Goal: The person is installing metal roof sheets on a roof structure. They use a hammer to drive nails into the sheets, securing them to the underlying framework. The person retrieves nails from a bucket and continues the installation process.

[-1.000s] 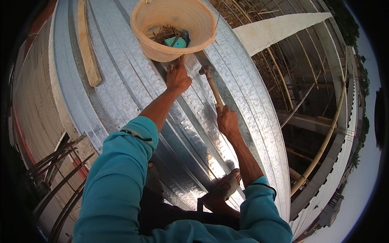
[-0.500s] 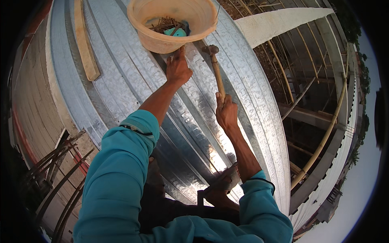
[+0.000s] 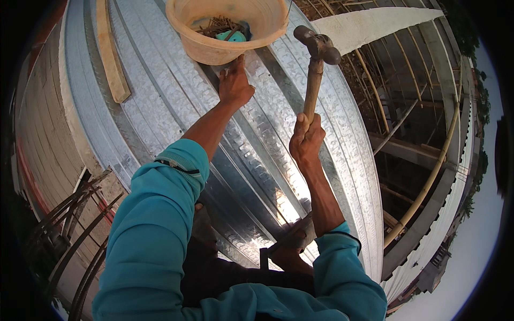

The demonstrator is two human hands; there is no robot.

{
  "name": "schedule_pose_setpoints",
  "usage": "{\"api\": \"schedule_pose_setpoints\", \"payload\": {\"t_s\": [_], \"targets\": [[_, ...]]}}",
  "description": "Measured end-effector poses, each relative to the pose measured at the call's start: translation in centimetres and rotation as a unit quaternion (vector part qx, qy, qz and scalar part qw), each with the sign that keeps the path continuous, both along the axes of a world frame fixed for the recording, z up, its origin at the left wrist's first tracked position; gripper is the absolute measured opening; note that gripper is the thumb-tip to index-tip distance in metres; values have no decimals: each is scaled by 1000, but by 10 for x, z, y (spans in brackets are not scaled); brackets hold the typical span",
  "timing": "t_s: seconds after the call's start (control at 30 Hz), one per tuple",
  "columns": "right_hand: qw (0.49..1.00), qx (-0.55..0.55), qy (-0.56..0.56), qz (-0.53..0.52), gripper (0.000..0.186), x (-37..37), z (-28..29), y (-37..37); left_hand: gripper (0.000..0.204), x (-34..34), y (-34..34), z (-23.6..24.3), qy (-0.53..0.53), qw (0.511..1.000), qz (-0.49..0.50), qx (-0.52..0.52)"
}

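Observation:
My right hand (image 3: pixel 307 134) grips a wooden-handled hammer (image 3: pixel 313 85), its dark steel head raised over the ribbed metal sheeting (image 3: pixel 342 155) beside a bucket. My left hand (image 3: pixel 234 85) is on the sheeting just below that bucket, its fingers bent and close together, one reaching up toward the bucket's base; whatever is between them is too small to make out. The pale orange plastic bucket (image 3: pixel 225 51) holds a pile of thin rusty pieces, probably nails (image 3: pixel 214 27), and a turquoise object (image 3: pixel 230 36). My sandalled right foot rests lower on the sheeting.
A wooden batten (image 3: pixel 111 53) lies on the sheeting at the upper left. Bundled dark bars (image 3: pixel 69 230) jut at the lower left beside a grey slab. To the right, past the sheet's edge, is an open drop with bamboo poles (image 3: pixel 423 198), concrete beams and a white strip (image 3: pixel 375 27).
My right hand has raised the hammer upward and to the right, bringing its head nearer the camera. The view has shifted slightly. My left hand stays below the bucket.

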State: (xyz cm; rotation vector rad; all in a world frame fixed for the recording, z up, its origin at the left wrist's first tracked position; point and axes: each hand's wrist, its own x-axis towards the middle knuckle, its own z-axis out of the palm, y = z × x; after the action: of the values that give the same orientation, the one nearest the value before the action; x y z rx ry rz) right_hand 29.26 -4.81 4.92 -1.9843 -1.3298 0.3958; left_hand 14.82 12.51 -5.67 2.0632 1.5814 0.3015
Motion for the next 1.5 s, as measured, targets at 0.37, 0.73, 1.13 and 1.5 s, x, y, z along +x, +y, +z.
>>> {"api": "schedule_pose_setpoints", "payload": {"t_s": [0.37, 0.73, 1.13, 1.5], "targets": [[997, -67, -23, -3, 43, 4, -32, -6, 103, 1, -5, -4, 21, 1000, -9, 3], [977, -210, -20, -14, 60, 55, 0, -25, 93, 1, -9, 48, 47, 985, -70, -149], [833, -510, -194, 92, 64, 264, 200, -182, 89, -46, 20, 177, -509, 681, 345, -397], [789, -607, -57, 72, 62, 244, 359, -440, 43, -34, -1, 228, -517, 637, 426, -381]]}}
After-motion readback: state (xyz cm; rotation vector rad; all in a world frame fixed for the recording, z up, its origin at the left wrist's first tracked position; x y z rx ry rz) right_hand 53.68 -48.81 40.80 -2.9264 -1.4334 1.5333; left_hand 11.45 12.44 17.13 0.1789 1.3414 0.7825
